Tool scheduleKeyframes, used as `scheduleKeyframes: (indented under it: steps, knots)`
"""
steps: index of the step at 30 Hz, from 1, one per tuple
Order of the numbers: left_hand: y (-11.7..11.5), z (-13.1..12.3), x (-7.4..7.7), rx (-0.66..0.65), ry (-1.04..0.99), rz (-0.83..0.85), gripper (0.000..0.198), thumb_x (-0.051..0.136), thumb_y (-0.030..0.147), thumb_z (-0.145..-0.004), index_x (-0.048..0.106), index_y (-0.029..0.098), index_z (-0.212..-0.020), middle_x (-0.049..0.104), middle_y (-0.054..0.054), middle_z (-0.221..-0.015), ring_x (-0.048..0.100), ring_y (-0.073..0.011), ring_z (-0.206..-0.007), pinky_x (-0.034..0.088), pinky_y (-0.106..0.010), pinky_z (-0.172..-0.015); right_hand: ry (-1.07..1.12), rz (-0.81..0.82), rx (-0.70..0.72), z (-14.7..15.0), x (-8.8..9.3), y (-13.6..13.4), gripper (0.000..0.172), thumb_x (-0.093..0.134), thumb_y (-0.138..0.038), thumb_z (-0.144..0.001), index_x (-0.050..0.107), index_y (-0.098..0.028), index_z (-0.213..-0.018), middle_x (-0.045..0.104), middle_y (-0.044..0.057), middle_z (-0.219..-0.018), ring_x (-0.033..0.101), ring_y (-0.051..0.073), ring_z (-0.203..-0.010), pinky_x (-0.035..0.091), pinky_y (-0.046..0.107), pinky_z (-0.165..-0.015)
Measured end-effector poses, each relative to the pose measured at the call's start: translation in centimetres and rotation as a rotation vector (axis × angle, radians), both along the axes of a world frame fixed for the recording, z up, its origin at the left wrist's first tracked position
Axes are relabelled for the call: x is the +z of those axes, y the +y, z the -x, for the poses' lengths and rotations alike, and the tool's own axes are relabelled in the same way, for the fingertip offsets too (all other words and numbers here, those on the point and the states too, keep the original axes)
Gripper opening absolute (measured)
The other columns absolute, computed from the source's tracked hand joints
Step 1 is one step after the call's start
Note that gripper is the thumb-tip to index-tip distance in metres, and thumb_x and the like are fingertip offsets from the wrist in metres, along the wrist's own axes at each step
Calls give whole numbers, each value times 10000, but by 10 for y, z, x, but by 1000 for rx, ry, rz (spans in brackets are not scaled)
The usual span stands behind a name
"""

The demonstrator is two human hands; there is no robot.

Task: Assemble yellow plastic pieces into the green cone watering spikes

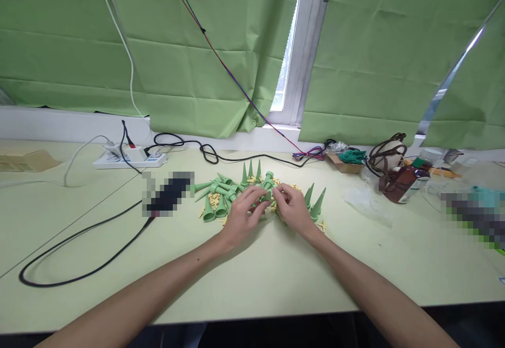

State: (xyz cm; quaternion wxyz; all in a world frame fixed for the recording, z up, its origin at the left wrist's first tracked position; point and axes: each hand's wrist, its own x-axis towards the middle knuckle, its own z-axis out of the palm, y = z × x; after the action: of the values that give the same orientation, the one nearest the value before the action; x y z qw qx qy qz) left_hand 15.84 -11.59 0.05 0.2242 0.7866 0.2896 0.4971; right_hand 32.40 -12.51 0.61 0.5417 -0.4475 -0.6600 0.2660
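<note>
My left hand [245, 211] is closed, thumb and fingers around a green plastic piece [268, 196] that is mostly hidden by the fingers. My right hand [294, 208] pinches close beside it; what lies between its fingertips is too small to make out. Left of my left hand is a pile of green plastic cone spikes [209, 212], with small yellow plastic pieces [214, 200] among them. Behind my hands several spikes [251, 170] stand point up. More upright spikes [316, 206] stand just right of my right hand.
A dark, blurred-out device [169, 194] with a looping black cable [79, 227] lies to the left. Behind it is a white power strip [130, 157]. At right are a clear plastic bag [366, 203], a brown bottle [406, 182] and a small cardboard box [343, 163].
</note>
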Motion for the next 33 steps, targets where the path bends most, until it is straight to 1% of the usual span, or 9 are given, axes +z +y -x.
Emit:
scheduleKeyframes:
  steps: [2,6,11,16,20,25,30,33]
  knots:
    - [0,0,0,-1,1,31,132,518,283,-964,612,209,-1021,578,-54,-1048,609,-117,-737,525,-211,-556,17,18,10,1,-1,1,334,482,-451,-966,474,-215,-729,365,-85,-453,341,95,-403,264,235,-448]
    - [2,-1,0,-1,-40,99,187,486,328,-980,616,196,-999,567,-34,-943,564,-97,-637,488,-214,-520,37,41,36,1,-4,2,346,484,-475,-965,471,-216,-736,373,-87,-448,350,93,-392,263,232,-436]
    - [3,-2,0,30,-63,183,239,491,380,-973,606,185,-898,540,-6,-792,547,-103,-594,459,-219,-511,35,50,73,1,-6,4,367,483,-515,-960,470,-216,-747,379,-89,-448,345,90,-385,265,231,-424]
    - [0,-3,3,-16,-129,321,265,521,445,-950,597,194,-914,552,20,-658,526,-107,-465,430,-238,-449,6,64,100,1,-5,2,373,481,-537,-959,483,-216,-768,380,-89,-456,348,95,-389,268,237,-423]
    - [-3,-5,7,-37,-157,402,294,530,482,-937,578,197,-885,526,43,-536,500,-117,-409,407,-244,-422,-25,51,113,1,-5,0,363,476,-531,-964,476,-220,-777,375,-86,-469,354,101,-404,274,243,-434]
    - [-4,-4,9,-21,-149,423,312,516,486,-945,570,197,-842,509,56,-494,465,-108,-378,380,-247,-426,-48,27,133,1,-3,-2,309,484,-469,-971,456,-225,-783,369,-81,-502,337,108,-442,262,249,-458]
    - [-3,-4,11,-18,-139,417,384,476,495,-963,519,191,-734,487,55,-492,460,-102,-396,370,-244,-444,-108,-32,123,2,0,-5,268,526,-419,-947,458,-220,-781,352,-80,-536,313,109,-489,261,253,-484]
    - [-4,-3,13,3,-141,420,405,460,501,-969,534,183,-729,470,54,-487,457,-101,-411,362,-244,-453,-149,-61,125,3,2,-8,257,551,-412,-931,468,-220,-783,349,-83,-538,319,108,-493,276,253,-492]
